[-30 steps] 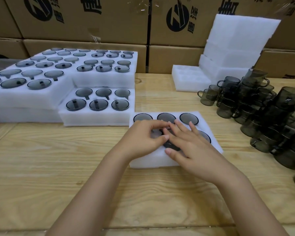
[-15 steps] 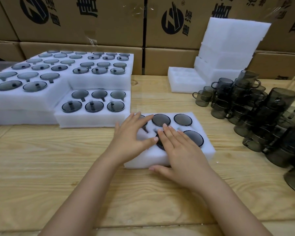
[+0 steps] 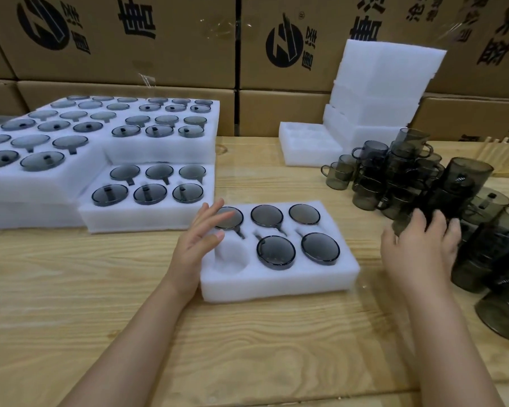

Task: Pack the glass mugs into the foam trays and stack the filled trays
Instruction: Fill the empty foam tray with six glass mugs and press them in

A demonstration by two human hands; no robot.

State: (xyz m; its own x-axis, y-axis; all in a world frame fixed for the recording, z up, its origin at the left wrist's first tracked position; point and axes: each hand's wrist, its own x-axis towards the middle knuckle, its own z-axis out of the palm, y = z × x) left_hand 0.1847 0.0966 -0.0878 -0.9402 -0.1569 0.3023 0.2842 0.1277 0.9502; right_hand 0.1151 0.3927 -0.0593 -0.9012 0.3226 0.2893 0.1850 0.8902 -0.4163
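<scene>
**One pocket left, and the right hand is on its mug**

The bare wooden surface (image 3: 247,348) fills the near ground, with both forearms reaching out across it. Just beyond them lies the foam tray (image 3: 276,284), its long axis running 9 to 3 o'clock. Five mugs (image 3: 276,251) sit in it bottoms up, and only the empty pocket (image 3: 231,258) at its 7 o'clock corner is still to fill.

The left hand (image 3: 197,245) rests at the tray's 9 o'clock edge. Its fingers are spread and relaxed, holding nothing, and the fingertips reach over the mug at the 11 o'clock corner. It touches the tray right beside the open pocket.

The right hand (image 3: 417,251) is well off to 3 o'clock of the tray. Its fingers are curled round a smoky mug (image 3: 402,227) at the near edge of the loose mugs (image 3: 394,171). Blur there hides how firm the hold is.

The empty pocket therefore lies at 9 o'clock from the right hand, across the full length of the tray. The carry will likely pass over the two seated mugs of the near row. The mug probably has to be turned mouth down, with its handle lined up to the slot.

Farther back at 10 o'clock stand the filled trays (image 3: 147,198), stacked in steps. At 1 o'clock are the empty foam trays (image 3: 309,148), and cardboard boxes (image 3: 130,39) wall the rear.
</scene>
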